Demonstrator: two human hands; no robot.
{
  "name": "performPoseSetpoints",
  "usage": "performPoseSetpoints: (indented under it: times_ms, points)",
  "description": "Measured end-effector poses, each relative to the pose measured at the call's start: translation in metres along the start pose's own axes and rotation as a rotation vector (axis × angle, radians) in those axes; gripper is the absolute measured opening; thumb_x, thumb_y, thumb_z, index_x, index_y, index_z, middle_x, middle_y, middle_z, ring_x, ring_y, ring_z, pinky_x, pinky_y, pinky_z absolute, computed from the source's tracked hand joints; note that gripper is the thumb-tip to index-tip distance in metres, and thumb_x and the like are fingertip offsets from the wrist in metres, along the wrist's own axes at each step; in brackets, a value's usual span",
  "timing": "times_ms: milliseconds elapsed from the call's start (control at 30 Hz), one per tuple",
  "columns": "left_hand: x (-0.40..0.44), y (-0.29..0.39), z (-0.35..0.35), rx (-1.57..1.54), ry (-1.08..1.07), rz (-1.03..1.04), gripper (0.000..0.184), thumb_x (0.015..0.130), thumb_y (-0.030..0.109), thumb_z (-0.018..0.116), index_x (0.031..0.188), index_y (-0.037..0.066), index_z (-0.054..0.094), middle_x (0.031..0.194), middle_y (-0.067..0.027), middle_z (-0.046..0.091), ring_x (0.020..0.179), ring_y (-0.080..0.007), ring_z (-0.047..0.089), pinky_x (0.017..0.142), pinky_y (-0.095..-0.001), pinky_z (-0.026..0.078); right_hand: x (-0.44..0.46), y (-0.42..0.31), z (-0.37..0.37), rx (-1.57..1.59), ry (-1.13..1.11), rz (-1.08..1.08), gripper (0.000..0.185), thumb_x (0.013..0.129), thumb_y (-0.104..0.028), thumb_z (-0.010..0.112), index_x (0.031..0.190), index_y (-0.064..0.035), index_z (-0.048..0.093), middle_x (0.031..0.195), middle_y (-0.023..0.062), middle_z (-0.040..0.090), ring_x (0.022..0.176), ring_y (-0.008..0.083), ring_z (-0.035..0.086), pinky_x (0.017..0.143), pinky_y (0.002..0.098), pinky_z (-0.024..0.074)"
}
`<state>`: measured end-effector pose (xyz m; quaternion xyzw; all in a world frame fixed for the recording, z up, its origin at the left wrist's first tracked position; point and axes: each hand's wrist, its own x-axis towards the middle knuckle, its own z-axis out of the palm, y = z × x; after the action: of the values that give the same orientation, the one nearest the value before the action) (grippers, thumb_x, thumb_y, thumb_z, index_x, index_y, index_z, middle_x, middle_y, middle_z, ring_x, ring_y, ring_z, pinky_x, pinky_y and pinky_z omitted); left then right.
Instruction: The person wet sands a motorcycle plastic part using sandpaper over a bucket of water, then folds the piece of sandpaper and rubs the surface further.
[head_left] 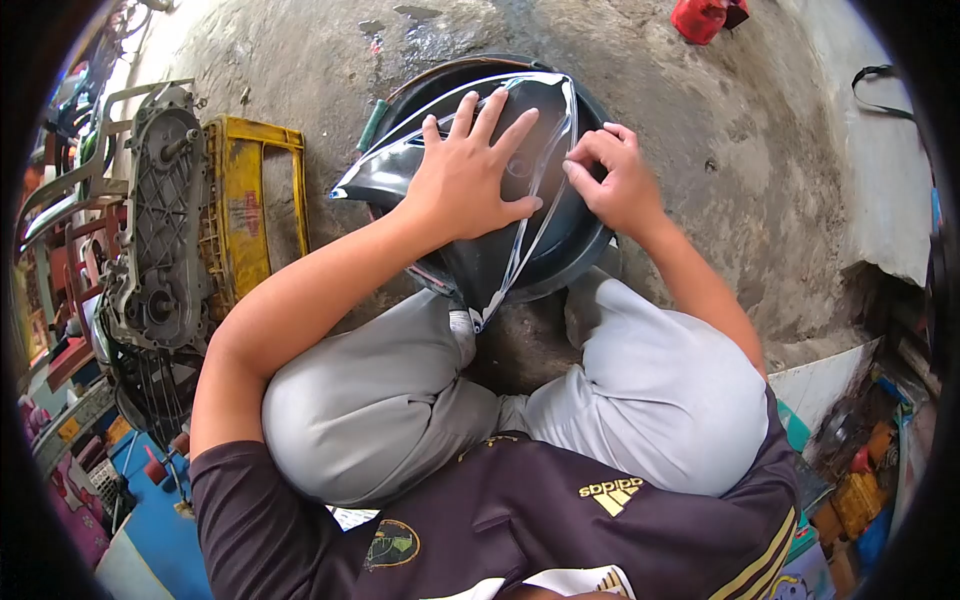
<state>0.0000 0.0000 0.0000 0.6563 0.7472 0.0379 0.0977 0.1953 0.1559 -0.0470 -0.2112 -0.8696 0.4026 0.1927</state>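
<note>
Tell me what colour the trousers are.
The trousers are light grey, best seen in the head view.

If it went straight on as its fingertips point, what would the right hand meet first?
Probably the dark, glossy triangular panel with whitish edges, right beside the right hand; any gap is unclear.

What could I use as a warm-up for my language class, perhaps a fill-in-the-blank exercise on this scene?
The spread hand on the glossy dark piece is the person's ____ hand.
Seen from above, the black basin is ____ in shape.
The crate beside the metal casing is ____.
The brand name on the shirt reads ____.

Missing words: left; round; yellow; adidas.
</note>
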Motion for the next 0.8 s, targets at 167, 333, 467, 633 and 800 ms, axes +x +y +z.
performPoseSetpoints:
  times_ms: [167, 333, 467, 633, 800]
  points:
    - [-0.001, -0.002, 0.001, 0.008, -0.011, -0.012, 0.103, 0.085, 0.063, 0.079, 0.169, 0.025, 0.034, 0.174, -0.0212, 0.030, 0.158, -0.0482, 0.030, 0.117, -0.0786, 0.032, 0.003, 0.007, 0.011, 0.032, 0.126, 0.117, 0.011, 0.088, -0.013, 0.074, 0.089, -0.0071, 0.065, 0.079, 0.0078, 0.066, 0.085, 0.0293, 0.067, 0.108, 0.0481, 0.0452]
    - [0.000, -0.003, 0.002, -0.009, 0.012, -0.003, 0.103, 0.084, 0.063, 0.079, 0.169, 0.023, 0.036, 0.173, -0.0222, 0.031, 0.159, -0.0486, 0.030, 0.116, -0.0795, 0.032, 0.000, 0.008, 0.006, 0.008, 0.083, -0.011, 0.011, 0.089, -0.012, 0.074, 0.089, -0.0061, 0.065, 0.078, 0.0096, 0.066, 0.085, 0.0322, 0.066, 0.105, 0.0473, 0.0467]
    - [-0.001, -0.003, 0.003, 0.005, 0.023, 0.005, 0.102, 0.083, 0.062, 0.079, 0.168, 0.021, 0.038, 0.172, -0.0233, 0.032, 0.159, -0.0490, 0.030, 0.115, -0.0801, 0.032, 0.008, 0.005, 0.006, 0.039, 0.124, 0.075, 0.011, 0.090, -0.012, 0.075, 0.089, -0.0070, 0.066, 0.078, 0.0097, 0.066, 0.086, 0.0327, 0.066, 0.109, 0.0489, 0.0453]
    - [-0.001, -0.003, 0.001, 0.005, 0.000, -0.014, 0.103, 0.084, 0.062, 0.080, 0.169, 0.026, 0.034, 0.174, -0.0195, 0.030, 0.159, -0.0466, 0.030, 0.117, -0.0777, 0.031, -0.009, -0.008, 0.005, 0.010, -0.057, -0.112, 0.008, 0.091, -0.012, 0.075, 0.091, -0.0090, 0.068, 0.082, 0.0075, 0.067, 0.087, 0.0301, 0.067, 0.109, 0.0501, 0.0439]
    - [-0.001, -0.004, 0.004, 0.012, 0.028, 0.010, 0.103, 0.084, 0.063, 0.079, 0.169, 0.022, 0.037, 0.173, -0.0225, 0.031, 0.158, -0.0488, 0.031, 0.115, -0.0790, 0.033, -0.017, -0.003, 0.007, -0.086, 0.021, -0.151, 0.008, 0.090, -0.012, 0.076, 0.092, -0.0098, 0.069, 0.085, 0.0055, 0.068, 0.089, 0.0269, 0.068, 0.112, 0.0494, 0.0408]
